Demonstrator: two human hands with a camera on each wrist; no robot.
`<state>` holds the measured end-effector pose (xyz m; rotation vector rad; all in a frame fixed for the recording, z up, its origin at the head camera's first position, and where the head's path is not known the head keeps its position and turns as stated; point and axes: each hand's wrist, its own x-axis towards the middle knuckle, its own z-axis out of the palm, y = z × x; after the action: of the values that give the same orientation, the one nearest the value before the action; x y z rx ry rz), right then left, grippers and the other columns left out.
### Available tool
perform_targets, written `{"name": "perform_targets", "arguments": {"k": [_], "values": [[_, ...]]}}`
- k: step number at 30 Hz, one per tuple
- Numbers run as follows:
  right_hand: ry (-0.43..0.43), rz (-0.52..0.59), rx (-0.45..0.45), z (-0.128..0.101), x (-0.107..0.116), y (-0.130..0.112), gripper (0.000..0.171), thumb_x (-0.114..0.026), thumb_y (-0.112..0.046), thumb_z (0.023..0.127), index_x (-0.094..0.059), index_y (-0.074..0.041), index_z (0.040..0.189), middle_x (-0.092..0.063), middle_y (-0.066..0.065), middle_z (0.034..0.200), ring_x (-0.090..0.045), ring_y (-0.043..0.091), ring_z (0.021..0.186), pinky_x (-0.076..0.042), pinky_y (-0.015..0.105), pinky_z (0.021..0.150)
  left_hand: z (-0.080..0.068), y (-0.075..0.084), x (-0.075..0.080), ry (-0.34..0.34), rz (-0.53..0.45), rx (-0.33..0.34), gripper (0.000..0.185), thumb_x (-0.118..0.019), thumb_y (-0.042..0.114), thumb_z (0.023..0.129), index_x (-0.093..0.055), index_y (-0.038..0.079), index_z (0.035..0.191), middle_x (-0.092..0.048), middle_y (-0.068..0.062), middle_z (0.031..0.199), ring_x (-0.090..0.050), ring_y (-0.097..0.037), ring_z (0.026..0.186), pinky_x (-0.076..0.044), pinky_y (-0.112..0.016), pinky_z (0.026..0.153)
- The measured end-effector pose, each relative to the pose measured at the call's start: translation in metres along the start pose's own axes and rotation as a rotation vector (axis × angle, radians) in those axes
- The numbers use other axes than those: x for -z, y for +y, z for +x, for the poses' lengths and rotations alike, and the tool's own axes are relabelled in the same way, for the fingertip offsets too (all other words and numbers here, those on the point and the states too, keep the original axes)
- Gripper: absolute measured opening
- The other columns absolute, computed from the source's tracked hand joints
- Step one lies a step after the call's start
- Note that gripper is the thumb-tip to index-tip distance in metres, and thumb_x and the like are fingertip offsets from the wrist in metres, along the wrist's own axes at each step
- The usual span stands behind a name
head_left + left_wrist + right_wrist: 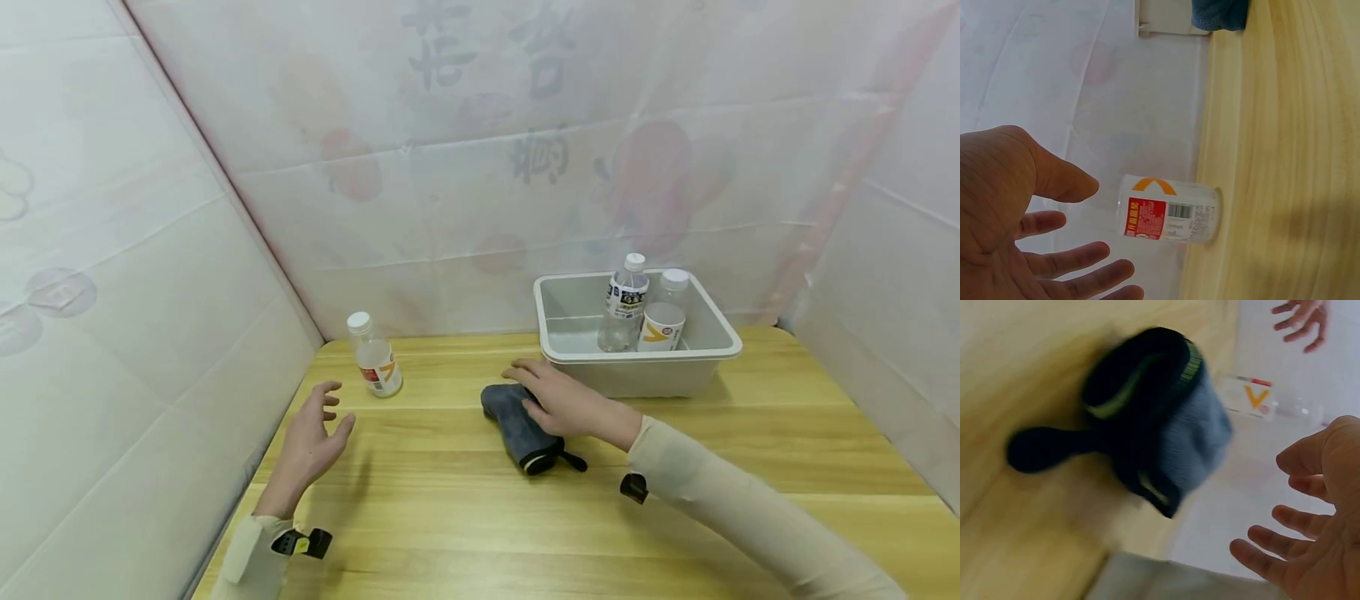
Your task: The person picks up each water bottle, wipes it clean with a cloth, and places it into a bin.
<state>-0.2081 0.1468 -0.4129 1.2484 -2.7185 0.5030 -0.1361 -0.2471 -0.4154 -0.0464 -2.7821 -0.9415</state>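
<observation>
The left hand point(311, 437) hovers with fingers spread and relaxed, holding nothing, near a small bottle point(374, 357) standing upright on the desk point(465, 517). The right hand point(558, 400) lies with loose fingers over a rolled grey cloth point(517, 432), gripping nothing. That cloth lies on the desk just in front of a grey bin point(705, 333) holding two bottles.

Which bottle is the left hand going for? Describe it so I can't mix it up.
On the wooden table, look to the far left corner by the white wall. A small clear bottle with a white cap stands there alone, just beyond the open left hand. Unlike the two bottles in the grey bin, it stands outside it.
</observation>
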Motion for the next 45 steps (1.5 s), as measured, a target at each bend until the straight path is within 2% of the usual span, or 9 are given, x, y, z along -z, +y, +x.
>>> {"name": "perform_targets", "arguments": {"k": [6, 17, 20, 25, 27, 33, 35, 40, 45], "values": [[-0.079, 0.055, -0.010, -0.001, -0.019, 0.007, 0.053, -0.051, -0.001, 0.098, -0.046, -0.008, 0.150, -0.042, 0.031, 0.152, -0.049, 0.047, 0.136, -0.046, 0.060, 0.107, -0.003, -0.006, -0.005, -0.032, -0.004, 0.040, 0.055, -0.062, 0.016, 0.100, -0.039, 0.004, 0.149, -0.057, -0.031, 0.134, -0.062, -0.049, 0.117, -0.056, -0.057, 0.088], [-0.244, 0.151, -0.136, 0.002, -0.042, 0.009, 0.061, -0.043, -0.008, 0.101, -0.036, -0.028, 0.158, -0.020, 0.032, 0.164, -0.037, 0.052, 0.144, -0.042, 0.062, 0.110, 0.000, -0.007, -0.016, -0.073, -0.025, 0.048, 0.057, -0.062, 0.017, 0.099, -0.038, 0.004, 0.149, -0.056, -0.030, 0.136, -0.061, -0.047, 0.119, -0.056, -0.057, 0.090], [-0.282, 0.151, -0.162, 0.002, -0.050, 0.006, 0.063, -0.041, -0.010, 0.102, -0.032, -0.032, 0.160, -0.015, 0.031, 0.165, -0.053, 0.049, 0.128, -0.051, 0.054, 0.098, 0.001, -0.006, -0.019, -0.075, -0.028, 0.046, 0.057, -0.062, 0.017, 0.099, -0.038, 0.004, 0.150, -0.056, -0.030, 0.137, -0.061, -0.047, 0.119, -0.055, -0.057, 0.090], [-0.343, 0.096, -0.212, 0.001, -0.057, -0.003, 0.063, -0.040, -0.015, 0.105, -0.024, -0.040, 0.161, -0.010, 0.028, 0.167, -0.058, 0.052, 0.121, -0.053, 0.053, 0.091, 0.004, -0.004, -0.023, -0.068, -0.028, 0.021, 0.058, -0.062, 0.017, 0.099, -0.037, 0.003, 0.150, -0.056, -0.031, 0.136, -0.061, -0.047, 0.118, -0.054, -0.058, 0.092], [-0.339, 0.068, -0.214, 0.003, -0.058, -0.006, 0.060, -0.039, -0.016, 0.106, -0.028, -0.039, 0.160, -0.011, 0.028, 0.167, -0.048, 0.057, 0.133, -0.049, 0.057, 0.103, 0.006, -0.002, -0.023, -0.055, -0.029, 0.007, 0.058, -0.063, 0.016, 0.099, -0.038, 0.003, 0.149, -0.056, -0.031, 0.135, -0.061, -0.048, 0.118, -0.054, -0.058, 0.091], [-0.285, 0.034, -0.209, 0.007, -0.064, -0.017, 0.054, -0.043, -0.013, 0.102, -0.047, -0.034, 0.151, -0.017, 0.027, 0.166, -0.054, 0.056, 0.120, -0.054, 0.053, 0.087, 0.013, 0.000, -0.019, -0.003, -0.029, -0.030, 0.059, -0.063, 0.013, 0.098, -0.037, 0.001, 0.149, -0.055, -0.032, 0.134, -0.060, -0.049, 0.116, -0.054, -0.060, 0.090], [-0.270, 0.030, -0.214, 0.008, -0.069, -0.017, 0.052, -0.043, -0.013, 0.101, -0.049, -0.032, 0.149, -0.020, 0.026, 0.165, -0.054, 0.054, 0.118, -0.054, 0.053, 0.087, 0.016, 0.001, -0.017, 0.012, -0.021, -0.036, 0.059, -0.063, 0.013, 0.098, -0.037, 0.001, 0.149, -0.054, -0.032, 0.134, -0.060, -0.050, 0.115, -0.053, -0.060, 0.091], [-0.248, 0.084, -0.229, 0.010, -0.073, -0.017, 0.050, -0.043, -0.013, 0.099, -0.056, -0.028, 0.145, -0.024, 0.025, 0.164, -0.048, 0.055, 0.123, -0.050, 0.056, 0.096, 0.024, 0.006, -0.012, 0.036, -0.003, -0.055, 0.059, -0.063, 0.013, 0.098, -0.037, 0.001, 0.149, -0.055, -0.033, 0.134, -0.061, -0.050, 0.115, -0.052, -0.062, 0.092], [-0.211, 0.186, -0.203, 0.011, -0.073, -0.019, 0.048, -0.050, -0.005, 0.094, -0.063, -0.018, 0.138, -0.027, 0.030, 0.160, -0.039, 0.052, 0.139, -0.039, 0.062, 0.108, 0.032, 0.009, -0.008, 0.054, -0.006, -0.059, 0.061, -0.063, 0.014, 0.098, -0.036, 0.001, 0.151, -0.054, -0.033, 0.135, -0.060, -0.051, 0.117, -0.052, -0.063, 0.092]]}}
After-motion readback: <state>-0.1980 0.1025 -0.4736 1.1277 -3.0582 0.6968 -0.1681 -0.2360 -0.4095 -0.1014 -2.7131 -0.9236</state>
